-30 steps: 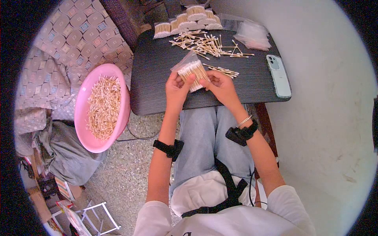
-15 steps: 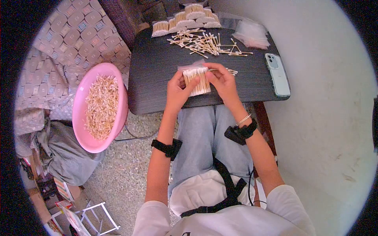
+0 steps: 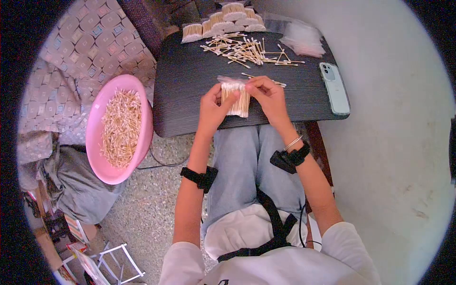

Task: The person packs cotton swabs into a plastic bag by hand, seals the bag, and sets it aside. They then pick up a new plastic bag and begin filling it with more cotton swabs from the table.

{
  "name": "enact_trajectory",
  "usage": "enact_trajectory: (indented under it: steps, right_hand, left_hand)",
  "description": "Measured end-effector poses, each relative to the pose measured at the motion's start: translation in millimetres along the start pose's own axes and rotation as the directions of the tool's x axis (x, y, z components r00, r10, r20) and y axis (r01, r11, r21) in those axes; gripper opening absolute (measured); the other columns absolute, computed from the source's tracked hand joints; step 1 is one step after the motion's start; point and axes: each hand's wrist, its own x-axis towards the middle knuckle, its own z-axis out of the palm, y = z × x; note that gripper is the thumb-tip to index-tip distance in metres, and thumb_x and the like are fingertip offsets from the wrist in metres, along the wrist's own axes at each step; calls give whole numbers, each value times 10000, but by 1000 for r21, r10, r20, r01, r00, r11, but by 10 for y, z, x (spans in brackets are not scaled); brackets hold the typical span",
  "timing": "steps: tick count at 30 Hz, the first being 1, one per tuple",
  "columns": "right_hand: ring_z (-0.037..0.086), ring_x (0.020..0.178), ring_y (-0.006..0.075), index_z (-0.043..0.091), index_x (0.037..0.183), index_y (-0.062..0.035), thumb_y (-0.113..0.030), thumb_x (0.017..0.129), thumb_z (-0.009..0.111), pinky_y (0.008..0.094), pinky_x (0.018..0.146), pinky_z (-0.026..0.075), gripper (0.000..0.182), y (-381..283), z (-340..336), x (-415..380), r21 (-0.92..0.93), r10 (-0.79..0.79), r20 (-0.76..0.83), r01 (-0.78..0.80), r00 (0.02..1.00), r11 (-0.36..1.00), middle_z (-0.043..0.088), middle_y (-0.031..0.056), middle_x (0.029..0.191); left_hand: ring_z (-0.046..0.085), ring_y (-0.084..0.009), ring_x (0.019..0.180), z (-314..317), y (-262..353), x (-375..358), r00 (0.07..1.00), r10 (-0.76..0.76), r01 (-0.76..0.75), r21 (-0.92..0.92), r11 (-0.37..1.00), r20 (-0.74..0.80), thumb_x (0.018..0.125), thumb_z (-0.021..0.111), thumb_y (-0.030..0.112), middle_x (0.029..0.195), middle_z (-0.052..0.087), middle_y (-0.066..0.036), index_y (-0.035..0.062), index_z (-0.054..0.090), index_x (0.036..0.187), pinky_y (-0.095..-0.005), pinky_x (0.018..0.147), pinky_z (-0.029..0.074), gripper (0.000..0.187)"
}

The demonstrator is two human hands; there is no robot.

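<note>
Fingers of the left hand (image 3: pixel 212 105) clamp a clear plastic packet (image 3: pixel 234 87) of white-tipped wooden swabs (image 3: pixel 243 105) (lined side by side); the right hand (image 3: pixel 272 100) now pinches its top corner.

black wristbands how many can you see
2: one wristband round the left forearm, the other wristband round the right forearm, next to the thin bangles.

Tbl (image 3: pixel 178 90) L side passable; swab pile (image 3: pixel 249 51) + stacked packs (image 3: pixel 219 21) block far mid.
</note>
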Motion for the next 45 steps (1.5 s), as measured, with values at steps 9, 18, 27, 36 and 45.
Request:
enact_trajectory:
  steps: [9, 18, 27, 36, 45]
  right_hand:
    - [570, 769, 100, 553, 1044, -37, -130, 721, 747, 227, 664, 478, 388, -82, 87, -25, 6, 80, 137, -82, 987, 997, 596, 43, 888]
    - [571, 803, 104, 559, 1024, -29, -91, 770, 698, 236, 693, 477, 296, -45, 54, -18, 29, 122, 92, -125, 988, 992, 603, 45, 908]
    - [559, 857, 104, 581, 1035, -16, -118, 809, 664, 237, 744, 465, 261, -54, 75, -30, 132, 83, 18, -84, 996, 988, 597, 44, 949]
    - [530, 774, 88, 613, 878, -20, -121, 824, 644, 218, 687, 439, 119, -117, 71, -31, 19, 8, 49, -9, 999, 1000, 570, 18, 865]
    - [504, 690, 87, 610, 832, -12, -159, 819, 648, 228, 628, 422, 152, -46, 40, -35, -56, 1, 82, 3, 997, 998, 551, 17, 763]
  left_hand:
    - [603, -77, 765, 12, 46, 10, 997, -18, 6, -144, 990, -79, 857, 626, 176, 906, 646, -68, -13, 569, 1017, -211, 640, 476, 254]
    - [604, -83, 778, 12, 50, 0, 998, -17, 10, -119, 993, -59, 858, 624, 170, 922, 643, -65, -9, 560, 1054, -221, 662, 482, 274]
    - [584, -98, 853, 13, 22, 9, 992, 128, -127, -60, 990, 15, 858, 621, 181, 981, 622, -55, 16, 559, 1129, -247, 743, 475, 323]
    - [538, -77, 805, -6, 59, -5, 988, 151, -151, -2, 989, -29, 848, 629, 154, 891, 603, -27, -9, 653, 923, -197, 687, 420, 181]
    - [512, -66, 740, -13, 47, 8, 984, 176, -175, 42, 984, -7, 848, 623, 142, 832, 577, -14, -19, 649, 898, -201, 628, 408, 171]
